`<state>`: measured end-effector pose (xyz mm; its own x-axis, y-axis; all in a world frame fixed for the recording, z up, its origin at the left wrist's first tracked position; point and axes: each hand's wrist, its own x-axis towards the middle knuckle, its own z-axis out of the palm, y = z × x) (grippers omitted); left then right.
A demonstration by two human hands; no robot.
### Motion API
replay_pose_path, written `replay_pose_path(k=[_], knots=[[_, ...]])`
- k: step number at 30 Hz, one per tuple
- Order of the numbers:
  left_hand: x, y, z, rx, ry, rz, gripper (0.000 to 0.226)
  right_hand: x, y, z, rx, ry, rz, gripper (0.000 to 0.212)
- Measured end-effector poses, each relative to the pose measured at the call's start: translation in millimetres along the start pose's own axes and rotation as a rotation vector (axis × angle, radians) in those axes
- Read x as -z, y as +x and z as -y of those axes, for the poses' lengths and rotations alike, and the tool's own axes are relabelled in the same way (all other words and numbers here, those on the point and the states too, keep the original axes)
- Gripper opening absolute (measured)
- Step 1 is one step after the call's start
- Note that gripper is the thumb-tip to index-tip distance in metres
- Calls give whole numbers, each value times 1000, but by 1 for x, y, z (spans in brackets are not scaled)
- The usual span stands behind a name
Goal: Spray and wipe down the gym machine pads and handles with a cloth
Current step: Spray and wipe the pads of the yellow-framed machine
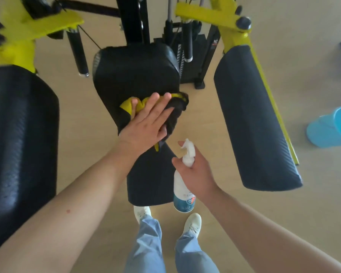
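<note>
Head view, looking down. The left hand point(146, 121), fingers straight and slightly spread, presses a yellow-and-black cloth point(173, 107) flat against the lower part of the black back pad point(134, 71) at the centre of the machine. The right hand point(195, 172) grips the neck of a white spray bottle point(182, 190), fingers curled round it just below the trigger head; the bottle hangs upright beside the seat pad point(148, 184), its nozzle pointing toward the cloth. A large black arm pad point(254, 119) on a yellow frame point(211, 14) hangs at right; a second arm pad point(22, 138) fills the left edge. A blue bin point(329, 129) lies on the floor at far right.
</note>
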<state>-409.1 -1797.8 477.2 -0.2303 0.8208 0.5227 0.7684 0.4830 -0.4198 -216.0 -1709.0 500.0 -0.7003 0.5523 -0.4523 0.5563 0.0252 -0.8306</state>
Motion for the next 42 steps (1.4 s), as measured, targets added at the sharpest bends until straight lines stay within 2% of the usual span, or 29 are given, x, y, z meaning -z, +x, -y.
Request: replay_pose_path(k=[3,7,10,14,17,19,22,26,31,36,39,42], knots=[[21,32,19,152,-113,-109,59,8,-4,13,4,9,6,36],[10,35,19,226,-32,-181,64,11,5,20,26,32,13,35],[-8,11,-4,298,-39,-110,56,7,9,18,36,20,7,34],[-30,-37,-34,370,-95,50,62,1,10,6,38,-9,44,31],[-30,-51,-56,477,-126,204,50,-1,10,-5,41,-42,72,28],[-28,-54,-63,506,-150,232,48,-1,8,-11,38,-48,97,27],[-19,-47,-50,520,-202,147,56,1,5,-15,40,-71,131,31],[2,-6,-13,583,-198,30,85,5,9,-19,57,-100,120,34],[-16,-13,-17,625,-261,-35,89,0,17,-23,67,-116,121,33],[-25,-36,-61,889,-351,155,121,-6,20,-30,34,-88,112,30],[-14,-30,-74,1022,-397,210,113,-4,13,-29,33,-87,118,39],[10,-18,-77,1255,-422,299,96,2,6,-20,34,-91,117,41]])
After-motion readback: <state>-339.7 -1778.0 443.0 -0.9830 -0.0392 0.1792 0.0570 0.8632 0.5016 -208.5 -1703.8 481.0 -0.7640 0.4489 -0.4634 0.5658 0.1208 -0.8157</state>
